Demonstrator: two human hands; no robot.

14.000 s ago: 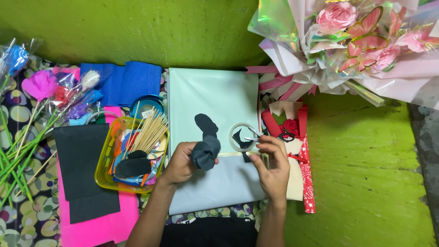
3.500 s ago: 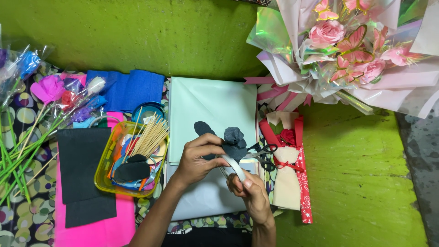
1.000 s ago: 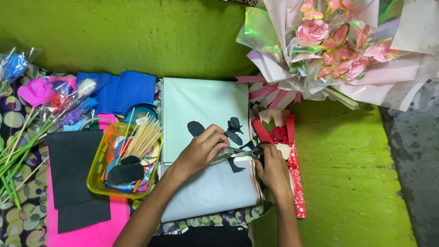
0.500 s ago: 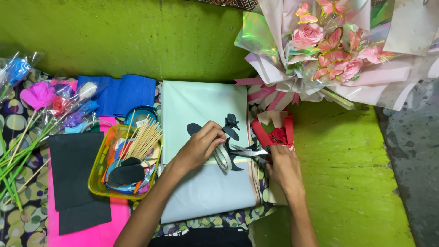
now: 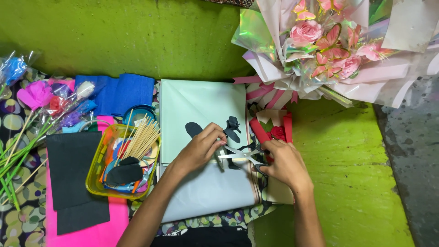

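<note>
My left hand (image 5: 200, 148) rests on a pale mint paper sheet (image 5: 201, 98) and pinches a small greyish strip (image 5: 221, 159) at its fingertips. My right hand (image 5: 284, 165) grips the handles of silver scissors (image 5: 238, 155), whose blades point left and meet that strip. Just above the hands a black paper flower (image 5: 232, 128) lies on the sheet. A single black petal (image 5: 194, 129) lies to its left.
A yellow tray (image 5: 97, 182) holds wooden sticks (image 5: 141, 139) and black pieces. Black sheets (image 5: 73, 176) on pink paper (image 5: 98, 231), blue crepe paper (image 5: 121, 91) and wrapped stemmed flowers (image 5: 41, 98) lie at the left. A pink rose bouquet (image 5: 329, 50) leans at top right; red ribbon (image 5: 274, 130) lies beside my right hand.
My right hand has brought the scissors up to my left hand's fingertips. The black flower, held 3.5 s ago, now lies on the mint sheet.
</note>
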